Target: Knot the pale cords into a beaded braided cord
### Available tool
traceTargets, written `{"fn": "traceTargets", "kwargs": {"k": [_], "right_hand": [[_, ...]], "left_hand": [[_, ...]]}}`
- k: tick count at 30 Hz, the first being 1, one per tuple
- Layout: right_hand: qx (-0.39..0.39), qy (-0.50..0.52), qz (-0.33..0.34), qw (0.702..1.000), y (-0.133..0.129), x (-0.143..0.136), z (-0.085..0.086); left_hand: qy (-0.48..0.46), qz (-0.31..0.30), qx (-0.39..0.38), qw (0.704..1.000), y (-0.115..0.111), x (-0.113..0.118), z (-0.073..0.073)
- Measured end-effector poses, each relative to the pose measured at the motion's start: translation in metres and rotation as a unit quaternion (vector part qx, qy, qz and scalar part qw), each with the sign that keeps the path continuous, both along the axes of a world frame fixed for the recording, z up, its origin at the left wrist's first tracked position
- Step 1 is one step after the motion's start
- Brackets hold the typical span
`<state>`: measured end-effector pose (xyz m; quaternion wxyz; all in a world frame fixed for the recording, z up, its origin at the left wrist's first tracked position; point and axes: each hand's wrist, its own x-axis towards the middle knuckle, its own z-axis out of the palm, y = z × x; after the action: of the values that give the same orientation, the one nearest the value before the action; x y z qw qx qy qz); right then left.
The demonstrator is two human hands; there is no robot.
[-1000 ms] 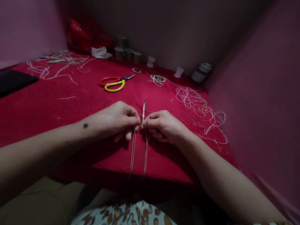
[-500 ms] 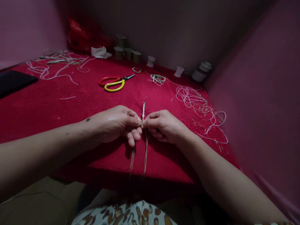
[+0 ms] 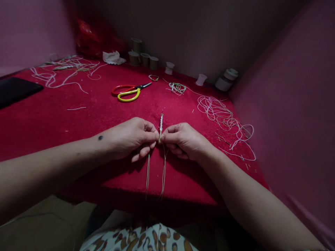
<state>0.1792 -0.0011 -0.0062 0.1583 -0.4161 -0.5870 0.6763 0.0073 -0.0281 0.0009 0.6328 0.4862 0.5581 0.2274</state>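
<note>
A thin braided cord (image 3: 161,122), white above and green below, points away from me at the middle of the red cloth. My left hand (image 3: 138,137) pinches its lower green end between thumb and forefinger, the other fingers curled loosely. From the right, my right hand (image 3: 183,139) pinches the same spot, its fingertips nearly touching the left ones. Thin olive strands (image 3: 163,174) hang from between the hands toward the table's front edge, and another pair (image 3: 148,176) hangs under my left fingers. The exact knot between the fingertips is too small to make out.
Scissors (image 3: 131,92) with red and yellow handles lie beyond my hands. Tangled cords are at the left (image 3: 70,68) and right (image 3: 217,111). Spools (image 3: 154,63), a white-capped jar (image 3: 226,80) and a red bag (image 3: 94,38) stand at the back. A dark flat object (image 3: 18,90) lies far left.
The lower fingers of my left hand have curled in and shifted slightly left. Both hands keep their pinch on the cord; the whole view has shifted very slightly.
</note>
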Motion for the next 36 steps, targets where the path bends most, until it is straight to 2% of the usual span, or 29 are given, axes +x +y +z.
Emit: {"fn": "traceTargets", "kwargs": {"k": [5,9,14,20,29,36], "right_hand": [[0.005,-0.015,0.0,1.0,-0.0008,0.0003,0.0002],[0.014,-0.017,-0.002,1.0,-0.0012,-0.0006,0.0013],[0.027,-0.017,-0.002,0.999,-0.0029,-0.0025,0.0034],[0.05,-0.027,0.005,0.998,-0.0024,-0.0028,0.0044],[0.052,-0.038,-0.001,0.998,-0.0032,-0.0036,0.0067],[0.061,-0.046,0.001,0.997,-0.0041,-0.0047,0.0056]], "left_hand": [[0.05,0.009,0.045,0.998,-0.0027,0.0033,-0.0008],[0.012,0.011,0.006,1.0,-0.0017,0.0037,-0.003],[-0.03,-0.015,-0.048,0.998,0.0033,-0.003,-0.0052],[-0.02,-0.012,-0.048,0.999,0.0029,-0.002,-0.0029],[-0.062,0.011,-0.067,0.996,0.0041,-0.0028,-0.0029],[-0.047,0.018,-0.058,0.997,0.0033,-0.0017,-0.0043]]}}
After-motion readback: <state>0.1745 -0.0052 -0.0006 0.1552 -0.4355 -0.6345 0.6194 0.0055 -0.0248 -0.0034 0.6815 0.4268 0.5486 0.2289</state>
